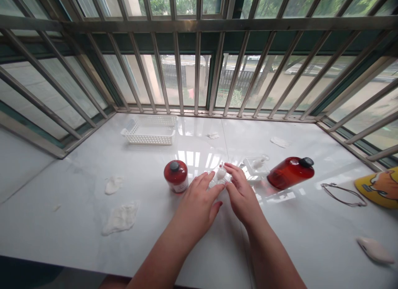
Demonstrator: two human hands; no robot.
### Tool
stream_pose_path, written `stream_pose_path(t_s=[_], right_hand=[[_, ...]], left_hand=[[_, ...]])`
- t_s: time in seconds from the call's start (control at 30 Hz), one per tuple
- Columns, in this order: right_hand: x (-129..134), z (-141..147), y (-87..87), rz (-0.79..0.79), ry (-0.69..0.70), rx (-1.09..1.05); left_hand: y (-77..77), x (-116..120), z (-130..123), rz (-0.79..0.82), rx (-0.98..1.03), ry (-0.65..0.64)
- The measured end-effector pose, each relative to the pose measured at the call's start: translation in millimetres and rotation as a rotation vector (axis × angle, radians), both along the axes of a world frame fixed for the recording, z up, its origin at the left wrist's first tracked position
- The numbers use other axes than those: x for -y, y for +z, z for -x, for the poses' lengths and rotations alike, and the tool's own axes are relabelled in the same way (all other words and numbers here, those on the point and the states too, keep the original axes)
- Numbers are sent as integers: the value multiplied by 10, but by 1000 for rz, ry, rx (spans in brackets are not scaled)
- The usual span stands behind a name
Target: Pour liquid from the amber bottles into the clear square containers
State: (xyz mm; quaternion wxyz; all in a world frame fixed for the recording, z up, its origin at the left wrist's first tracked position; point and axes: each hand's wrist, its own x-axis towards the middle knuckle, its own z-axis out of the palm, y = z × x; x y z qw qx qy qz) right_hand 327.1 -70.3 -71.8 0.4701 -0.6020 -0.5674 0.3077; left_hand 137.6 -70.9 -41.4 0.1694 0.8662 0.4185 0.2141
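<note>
Over the white marble counter [93, 235], my left hand [199, 204] and my right hand [241, 194] meet at their fingertips. Between them they hold a small lump of soft white material [220, 175]. Just left of my left hand stands a red jar with a dark cap [175, 176], not touched. A clear soap dish [255, 166] with a white bit on it lies just beyond my right fingers. Further right, an amber-red bottle [290, 172] lies on its side.
A white plastic basket [149, 130] stands at the back by the window bars [195, 69]. Flattened white patches [120, 218] lie about the counter. At the right are a thin wire loop [343, 194], a white lump [374, 250] and a yellow printed item [377, 187].
</note>
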Motion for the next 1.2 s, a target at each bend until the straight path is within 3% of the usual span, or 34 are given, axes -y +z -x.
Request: stream_pose_path(t_s=[0.23,0.43,0.6,0.8,0.97,1.2], right_hand=[[-23,-91,-64,129,-220,-142],[-45,-60,-74,67,-119,-136],[-38,-82,-90,75,-190,-152],[-55,-86,-117,49,-107,-113],[-42,-75,-121,96,-193,-199],[-23,-22,-38,76,-136,-151]], left_hand=[[-4,-5,-1,1,27,8],[-9,-11,-9,26,15,11],[15,-3,-18,38,-14,26],[20,-6,-16,39,-26,23],[6,-3,-18,27,-25,28],[18,1,-29,31,-37,24]])
